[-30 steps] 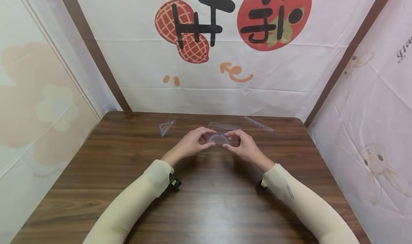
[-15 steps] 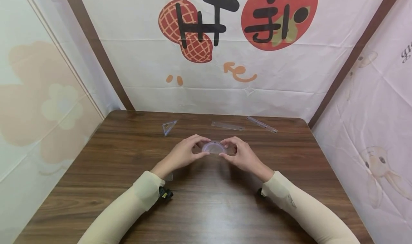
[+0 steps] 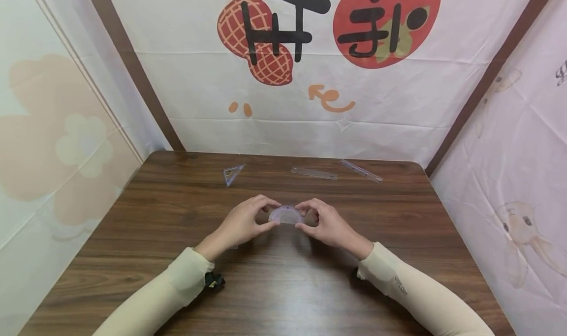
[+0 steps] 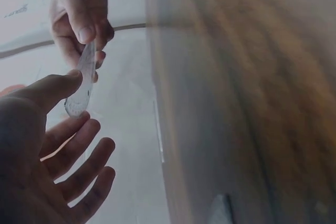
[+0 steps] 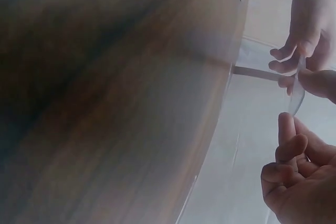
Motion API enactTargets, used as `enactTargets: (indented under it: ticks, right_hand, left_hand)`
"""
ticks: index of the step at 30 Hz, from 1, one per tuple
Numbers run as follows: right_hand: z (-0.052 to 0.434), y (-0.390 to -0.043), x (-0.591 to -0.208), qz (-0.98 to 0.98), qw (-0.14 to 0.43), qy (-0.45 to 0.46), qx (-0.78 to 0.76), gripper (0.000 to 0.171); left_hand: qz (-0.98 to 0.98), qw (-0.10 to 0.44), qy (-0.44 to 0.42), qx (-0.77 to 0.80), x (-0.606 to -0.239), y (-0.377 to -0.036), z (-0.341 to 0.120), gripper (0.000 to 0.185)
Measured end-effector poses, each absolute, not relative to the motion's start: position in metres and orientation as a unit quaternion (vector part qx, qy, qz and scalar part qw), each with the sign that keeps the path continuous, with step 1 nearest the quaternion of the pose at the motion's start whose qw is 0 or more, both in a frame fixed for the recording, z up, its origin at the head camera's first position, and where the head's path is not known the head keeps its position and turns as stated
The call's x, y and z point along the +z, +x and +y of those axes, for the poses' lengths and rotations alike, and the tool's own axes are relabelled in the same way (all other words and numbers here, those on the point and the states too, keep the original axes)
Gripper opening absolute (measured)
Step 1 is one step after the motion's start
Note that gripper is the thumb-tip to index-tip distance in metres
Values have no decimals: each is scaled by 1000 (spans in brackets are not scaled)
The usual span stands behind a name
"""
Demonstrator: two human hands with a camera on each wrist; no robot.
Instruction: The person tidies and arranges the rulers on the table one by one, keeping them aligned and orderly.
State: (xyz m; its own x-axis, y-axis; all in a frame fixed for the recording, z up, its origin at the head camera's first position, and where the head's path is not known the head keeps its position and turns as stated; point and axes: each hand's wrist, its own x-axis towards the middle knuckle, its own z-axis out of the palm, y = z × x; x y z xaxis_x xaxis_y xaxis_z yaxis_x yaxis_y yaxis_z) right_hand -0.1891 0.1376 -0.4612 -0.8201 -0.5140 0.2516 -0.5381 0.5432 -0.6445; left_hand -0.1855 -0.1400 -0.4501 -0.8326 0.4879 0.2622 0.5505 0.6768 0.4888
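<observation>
Forearms (image 3: 146, 294) angle inward. Left hand (image 3: 236, 224) and right hand (image 3: 331, 226) face each other, thumb and index pinching; left's remaining fingers (image 4: 92, 163) spread, right's curled.

Head cam: up high, looking forward and down, mid-range, taking in the table (image 3: 283, 287) and backdrop (image 3: 204, 105). Left wrist cam: close, tipped sideways, aimed past the left fingers (image 4: 76, 146) toward the right fingers (image 5: 286, 128). Right wrist cam: close, tipped opposite, facing back across. All three share the protractor (image 3: 286, 217).

Booth with printed cloth walls (image 3: 186, 80)
</observation>
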Motion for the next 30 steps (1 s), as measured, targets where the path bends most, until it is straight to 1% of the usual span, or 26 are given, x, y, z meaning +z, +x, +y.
enactTargets:
  ticks: [11, 16, 23, 30]
  right_hand:
    - [129, -184, -467, -870, -27, 321, 373, 43]
    - [124, -183, -470, -869, -34, 327, 370, 43]
    - [112, -183, -474, -865, -71, 329, 371, 43]
    - [103, -181, -475, -863, -84, 335, 369, 44]
  left_hand:
    - [-927, 51, -276, -250, -458, -171, -150, 46]
    - [-928, 48, -276, -247, -462, -170, -156, 46]
    - [-926, 42, -296, -231, -466, -170, -169, 44]
    - [-930, 31, -293, -218, -467, -168, -175, 44]
